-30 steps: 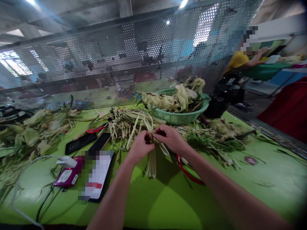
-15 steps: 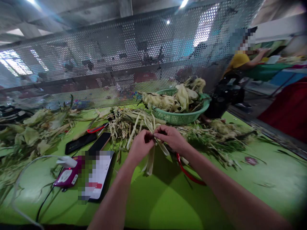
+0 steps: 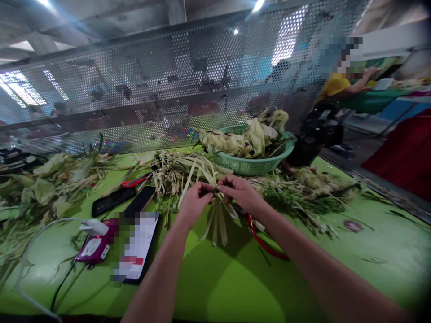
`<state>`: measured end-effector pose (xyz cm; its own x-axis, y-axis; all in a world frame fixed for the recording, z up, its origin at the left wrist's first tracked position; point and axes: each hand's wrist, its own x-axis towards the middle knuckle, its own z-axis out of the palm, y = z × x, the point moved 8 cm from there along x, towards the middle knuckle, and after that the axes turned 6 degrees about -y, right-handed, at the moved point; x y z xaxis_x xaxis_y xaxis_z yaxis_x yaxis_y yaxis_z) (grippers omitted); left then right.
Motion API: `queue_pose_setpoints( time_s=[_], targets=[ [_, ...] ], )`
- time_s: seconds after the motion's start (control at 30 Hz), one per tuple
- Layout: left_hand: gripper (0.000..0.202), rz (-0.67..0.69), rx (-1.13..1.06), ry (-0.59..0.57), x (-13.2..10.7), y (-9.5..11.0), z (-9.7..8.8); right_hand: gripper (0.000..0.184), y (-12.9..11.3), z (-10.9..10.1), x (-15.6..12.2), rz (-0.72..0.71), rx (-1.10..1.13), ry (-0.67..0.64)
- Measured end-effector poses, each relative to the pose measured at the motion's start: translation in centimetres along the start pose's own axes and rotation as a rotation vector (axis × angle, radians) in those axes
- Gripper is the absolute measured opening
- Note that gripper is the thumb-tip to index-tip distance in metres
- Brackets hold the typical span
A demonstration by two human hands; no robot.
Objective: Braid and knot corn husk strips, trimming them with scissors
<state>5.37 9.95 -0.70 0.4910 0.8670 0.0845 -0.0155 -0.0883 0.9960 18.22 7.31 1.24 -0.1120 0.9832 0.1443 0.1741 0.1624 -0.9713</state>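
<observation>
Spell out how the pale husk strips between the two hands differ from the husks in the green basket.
Shape: the pale husk strips are narrow ribbons; the husks include broad, crumpled leaves.
Pose: the strips hang splayed below the fingertips; the husks are heaped above the rim of the green basket.
Support: the left hand and right hand pinch the strips; the basket holds the husks.
Shared: both look pale and yellowish.

Head camera is looking forward and down from the wearer's side, facing green table (image 3: 242, 287) close below, perforated screen (image 3: 151, 85) standing farther off.
</observation>
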Motion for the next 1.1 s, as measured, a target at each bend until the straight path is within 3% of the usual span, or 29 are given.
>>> queue_pose_setpoints(
  time_s=[0.37,0.6,0.87,1.0,1.1],
  targets=[
    [0.016,-0.029,0.007,0.013,0.1,-0.5,-0.6,0.016,0.5,-0.1,0.3,-0.010,0.022,-0.015],
    [0.013,0.014,0.260,0.007,0.1,0.1,-0.6,0.014,0.3,-0.3,0.2,-0.026,-0.017,0.004],
    [0.014,0.031,0.403,-0.004,-0.1,0.8,-0.3,0.017,0.4,-0.2,0.3,-0.028,-0.006,-0.002],
    [0.011,0.061,0.320,-0.002,0.0,0.6,-0.5,0.017,0.8,0.0,0.3,0.019,0.025,-0.019],
    [0.013,0.009,0.090,0.058,0.0,0.0,-1.3,0.020,1.1,0.0,0.3,0.057,0.078,-0.039]
  ],
)
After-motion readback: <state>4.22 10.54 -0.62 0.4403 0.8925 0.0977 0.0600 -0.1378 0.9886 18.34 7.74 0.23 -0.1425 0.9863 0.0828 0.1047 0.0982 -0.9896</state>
